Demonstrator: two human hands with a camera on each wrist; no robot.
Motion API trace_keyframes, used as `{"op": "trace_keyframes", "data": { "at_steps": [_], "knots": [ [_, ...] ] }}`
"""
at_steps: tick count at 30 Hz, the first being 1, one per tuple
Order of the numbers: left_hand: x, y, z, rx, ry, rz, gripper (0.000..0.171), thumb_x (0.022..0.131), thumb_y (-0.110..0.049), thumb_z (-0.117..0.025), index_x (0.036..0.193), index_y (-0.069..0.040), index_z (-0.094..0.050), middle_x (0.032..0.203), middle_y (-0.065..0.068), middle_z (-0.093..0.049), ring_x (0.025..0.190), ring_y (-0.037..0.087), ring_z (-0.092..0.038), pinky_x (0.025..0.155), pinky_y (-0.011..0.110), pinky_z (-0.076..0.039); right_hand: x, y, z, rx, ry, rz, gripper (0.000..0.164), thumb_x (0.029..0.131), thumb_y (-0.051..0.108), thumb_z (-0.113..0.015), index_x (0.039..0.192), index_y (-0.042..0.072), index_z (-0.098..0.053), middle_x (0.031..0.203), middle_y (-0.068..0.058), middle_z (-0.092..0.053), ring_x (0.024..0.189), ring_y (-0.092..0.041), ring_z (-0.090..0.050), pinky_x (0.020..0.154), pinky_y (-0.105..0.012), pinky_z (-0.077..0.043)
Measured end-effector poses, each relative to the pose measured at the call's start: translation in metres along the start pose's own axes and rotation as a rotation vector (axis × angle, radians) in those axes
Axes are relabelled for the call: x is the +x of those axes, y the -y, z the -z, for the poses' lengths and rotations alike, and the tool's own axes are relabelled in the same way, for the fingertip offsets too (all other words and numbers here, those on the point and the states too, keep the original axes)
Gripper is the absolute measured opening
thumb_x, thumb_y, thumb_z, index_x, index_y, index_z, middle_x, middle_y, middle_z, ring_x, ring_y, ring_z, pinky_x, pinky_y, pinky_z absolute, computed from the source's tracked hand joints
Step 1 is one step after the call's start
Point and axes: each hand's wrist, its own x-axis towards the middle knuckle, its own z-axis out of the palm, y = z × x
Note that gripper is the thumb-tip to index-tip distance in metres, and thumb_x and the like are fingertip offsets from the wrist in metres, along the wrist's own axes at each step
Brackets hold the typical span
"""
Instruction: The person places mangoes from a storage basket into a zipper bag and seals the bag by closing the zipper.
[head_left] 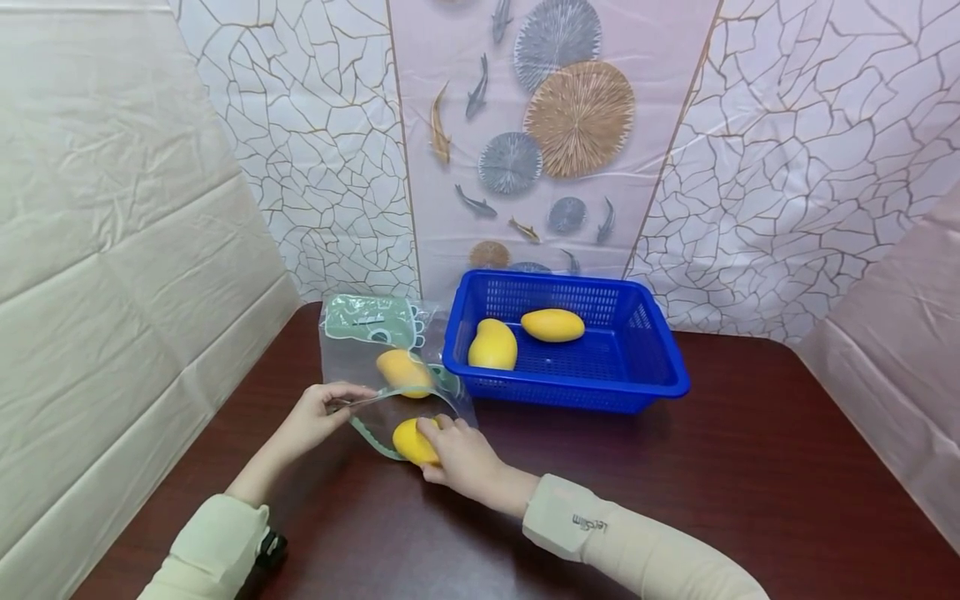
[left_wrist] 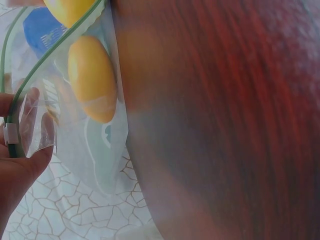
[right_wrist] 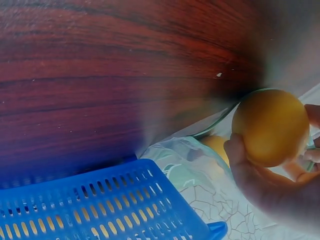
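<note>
A clear zip bag with a green cartoon print lies on the table, its green-edged mouth spread toward the person. One mango is inside it. My left hand pinches the bag's rim at the left corner, near the white zip slider in the left wrist view. Held in my right hand is a second yellow mango, right at the open mouth. Thumb and fingers wrap that mango in the right wrist view.
A blue plastic basket stands right behind the bag, overlapping its edge in the head view. Two mangoes, one rounder and one lying lengthwise, sit in it. The dark wooden table meets patterned cloth at the back.
</note>
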Motion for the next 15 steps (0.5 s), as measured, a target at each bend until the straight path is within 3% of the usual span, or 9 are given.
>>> {"op": "trace_keyframes", "data": {
  "at_steps": [4, 9, 15],
  "knots": [
    [0.0005, 0.0008, -0.0012, 0.007, -0.008, -0.007, 0.032, 0.080, 0.017, -0.052, 0.105, 0.005, -0.068, 0.103, 0.023, -0.067, 0.091, -0.004, -0.060, 0.068, 0.018, -0.051, 0.0013, 0.0022, -0.0001, -0.084, -0.025, 0.026, 0.045, 0.080, 0.037, -0.072, 0.116, 0.015, -0.054, 0.108, -0.011, -0.061, 0.077, -0.022, -0.058, 0.059, -0.029, -0.051],
    [0.0001, -0.0008, -0.0021, 0.016, -0.005, 0.005, 0.032, 0.081, 0.017, -0.053, 0.105, 0.004, -0.068, 0.105, 0.023, -0.067, 0.092, -0.005, -0.059, 0.069, 0.018, -0.051, 0.0015, 0.0073, 0.0026, -0.183, 0.002, 0.069, 0.052, 0.082, 0.040, -0.070, 0.126, 0.016, -0.055, 0.120, -0.015, -0.059, 0.087, -0.025, -0.061, 0.063, -0.031, -0.054],
    [-0.0001, -0.0025, -0.0024, 0.010, 0.005, 0.023, 0.033, 0.082, 0.016, -0.052, 0.107, 0.003, -0.068, 0.107, 0.021, -0.067, 0.096, -0.008, -0.057, 0.074, 0.017, -0.051, 0.0030, 0.0100, 0.0026, -0.187, 0.062, 0.100, 0.064, 0.079, 0.028, -0.072, 0.136, 0.010, -0.048, 0.129, -0.018, -0.052, 0.095, -0.027, -0.058, 0.069, -0.028, -0.054]
  ]
}}
